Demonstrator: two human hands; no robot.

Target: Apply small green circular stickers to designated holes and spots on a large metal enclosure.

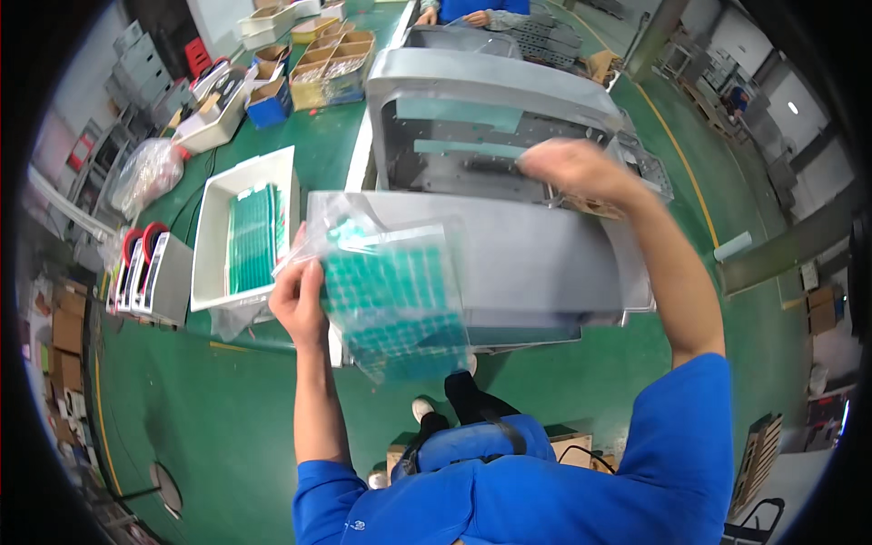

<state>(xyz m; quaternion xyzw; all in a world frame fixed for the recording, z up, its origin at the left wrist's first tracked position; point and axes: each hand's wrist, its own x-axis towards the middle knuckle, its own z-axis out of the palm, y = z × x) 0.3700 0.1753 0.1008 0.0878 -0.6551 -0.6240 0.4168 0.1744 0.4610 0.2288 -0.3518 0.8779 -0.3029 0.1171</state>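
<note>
The green-dotted plastic sheet (395, 295) lies at three o'clock from my left hand (300, 300), which pinches its edge between thumb and fingers. At two o'clock from the sheet, my blurred right hand (572, 167) is over the grey casing (536, 250); I can't tell its opening. At ten o'clock sits a white bin (211, 241).
</note>
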